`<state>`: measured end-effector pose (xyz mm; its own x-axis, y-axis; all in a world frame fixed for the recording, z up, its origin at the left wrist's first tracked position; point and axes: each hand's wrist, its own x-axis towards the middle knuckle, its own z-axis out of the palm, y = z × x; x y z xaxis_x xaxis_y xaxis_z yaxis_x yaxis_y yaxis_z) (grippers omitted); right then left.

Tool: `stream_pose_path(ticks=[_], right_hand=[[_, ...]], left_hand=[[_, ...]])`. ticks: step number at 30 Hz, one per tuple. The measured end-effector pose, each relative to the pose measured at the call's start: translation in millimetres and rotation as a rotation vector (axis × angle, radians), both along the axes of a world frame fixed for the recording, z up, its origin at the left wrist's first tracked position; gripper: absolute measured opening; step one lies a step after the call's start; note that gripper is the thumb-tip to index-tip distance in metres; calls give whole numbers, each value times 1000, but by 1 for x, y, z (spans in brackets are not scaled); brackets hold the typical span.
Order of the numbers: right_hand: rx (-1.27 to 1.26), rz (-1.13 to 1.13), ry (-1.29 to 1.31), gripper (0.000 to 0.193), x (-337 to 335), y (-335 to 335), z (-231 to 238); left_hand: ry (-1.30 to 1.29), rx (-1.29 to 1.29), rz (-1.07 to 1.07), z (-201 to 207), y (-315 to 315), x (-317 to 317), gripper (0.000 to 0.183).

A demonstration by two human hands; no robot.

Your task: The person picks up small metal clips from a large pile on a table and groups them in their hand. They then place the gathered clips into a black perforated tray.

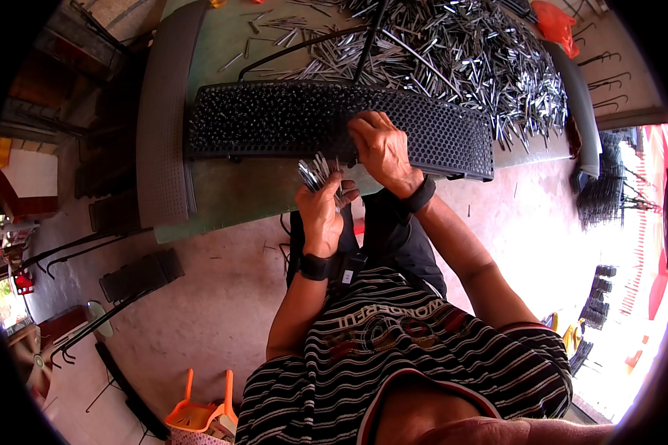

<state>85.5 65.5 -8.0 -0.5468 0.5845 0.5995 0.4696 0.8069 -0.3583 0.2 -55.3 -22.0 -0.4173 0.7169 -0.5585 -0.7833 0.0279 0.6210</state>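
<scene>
A long black rack (453, 137) with a grid of round holes lies across the table in front of me. Its left part is filled with upright pieces, and the holes at its right end stand bare. My left hand (321, 211) is closed round a bunch of slim metal rods (315, 170) just below the rack's near edge. Over the rack, near the border between filled and bare holes, my right hand (382, 148) has its fingers pinched together. Whatever is between those fingertips is hidden from view.
Behind the rack spreads a big heap of loose metal rods (460, 59) on the green tabletop (230, 196). A thin black handle (297, 48) arches over the rack. A grey perforated panel (163, 133) borders the table's left. An orange stool (193, 415) stands on the floor, lower left.
</scene>
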Motion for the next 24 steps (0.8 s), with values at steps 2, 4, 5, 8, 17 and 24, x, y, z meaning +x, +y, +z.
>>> stream_pose_path(ticks=[2, 4, 5, 8, 17, 24], right_hand=[[-106, -29, 21, 8, -1, -2, 4], [-354, -87, 99, 12, 1, -13, 11], [-517, -54, 37, 13, 3, -18, 18], [-809, 100, 70, 13, 7, -19, 14], [-1029, 56, 126, 12, 12, -17, 12], [-869, -107, 604, 7, 5, -14, 18]], left_hand=[[13, -15, -11, 5, 0, -1, 14], [14, -4, -14, 6, 0, -1, 14], [10, 15, -11, 5, 0, -1, 14], [-11, 55, -24, 7, 1, 0, 15], [16, 47, -45, -2, 1, 1, 18], [-13, 17, 4, 0, 0, 0, 15]])
